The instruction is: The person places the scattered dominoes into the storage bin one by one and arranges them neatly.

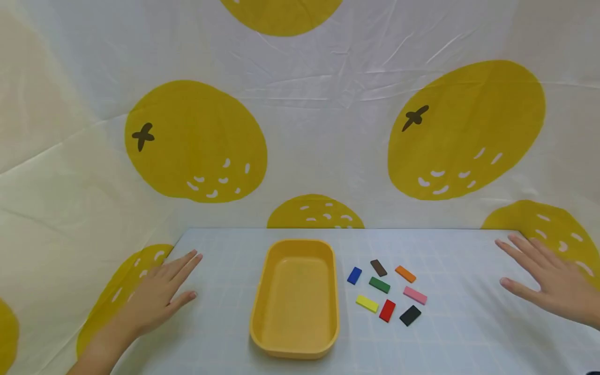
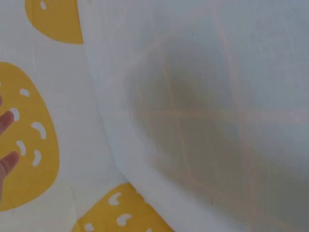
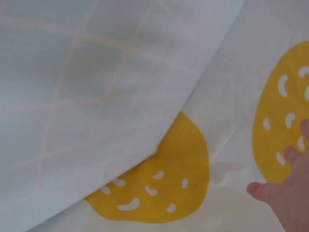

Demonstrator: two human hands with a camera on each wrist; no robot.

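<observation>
A yellow tray (image 1: 295, 350) stands near the middle of the table with nothing in it. To its right lie several small flat blocks, among them a blue block (image 1: 354, 275), a green block (image 1: 379, 285), a red block (image 1: 387, 311) and a black block (image 1: 410, 315). My left hand (image 1: 159, 294) is held left of the tray, fingers extended, holding nothing. Far right of the blocks is my right hand (image 1: 548, 278), fingers spread and holding nothing. Fingertips of the left hand (image 2: 7, 145) show at the left wrist view's edge; part of the right hand (image 3: 285, 193) shows in the right wrist view.
The table (image 1: 459, 344) has a pale cover with a faint grid. Behind it and at the left hangs a white cloth (image 1: 323, 140) printed with big yellow fruit shapes. A brown block (image 1: 378, 267), orange block (image 1: 405, 274), pink block (image 1: 415, 295) and yellow block (image 1: 367, 303) complete the group.
</observation>
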